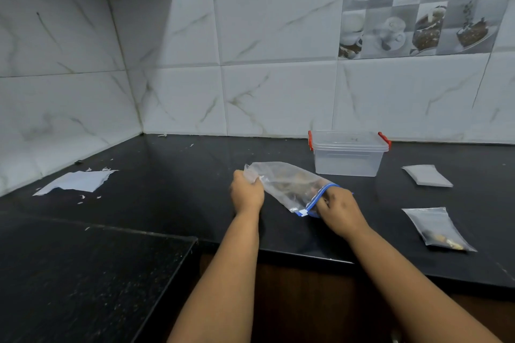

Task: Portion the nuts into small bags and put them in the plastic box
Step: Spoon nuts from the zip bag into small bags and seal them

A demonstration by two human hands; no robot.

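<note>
A clear zip bag (289, 185) with a blue seal holds brown nuts (299, 179), lying on the dark surface (195, 175). Left hand (246, 192) fingers pinch its bottom corner; right hand (338, 207) fingers pinch the seal.

Three bags (292, 185), one box (348, 159).

1. The zip bag (289, 186) lies on the counter (172, 175), just in front-left of the plastic box (348, 156).
2. Two small bags (427, 175) (437, 228) lie right of the plastic box.
3. The torn paper (76, 181) lies far left of it.
</note>
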